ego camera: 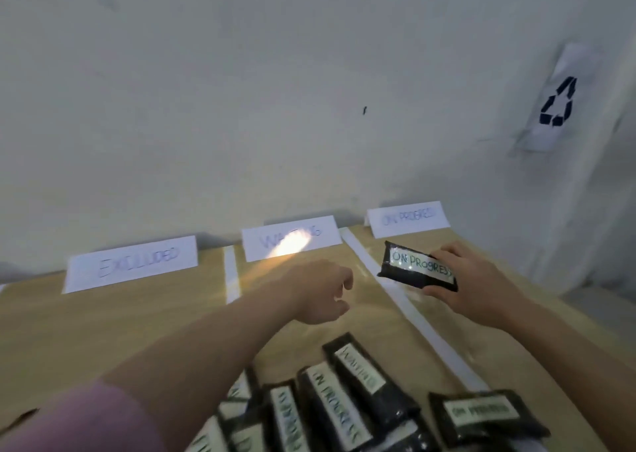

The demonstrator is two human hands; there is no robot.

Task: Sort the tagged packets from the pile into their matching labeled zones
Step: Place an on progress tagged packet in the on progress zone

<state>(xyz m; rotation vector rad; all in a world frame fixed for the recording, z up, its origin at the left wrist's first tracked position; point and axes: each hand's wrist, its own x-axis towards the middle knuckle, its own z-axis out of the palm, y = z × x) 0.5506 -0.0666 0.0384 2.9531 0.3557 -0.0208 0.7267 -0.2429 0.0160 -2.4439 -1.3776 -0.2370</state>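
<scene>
Pile of packets [347, 403] running off the bottom edge, count unclear, three zone cards [132, 262] standing, right hand [478, 279] gripping one ON PROGRESS packet [418, 267] over the right zone, left hand [320, 291] hanging loosely curled, holding nothing.

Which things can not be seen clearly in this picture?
Head view only:
- Pile of packets: cut off by the bottom edge, partly behind the left forearm; the count is unknown.
- WAITING sign: glare washes out the middle letters.
- Left hand: seen from behind; the fingertips are hidden.
- ON PROGRESS packet in the right hand: whether it touches the table is unclear.
</scene>
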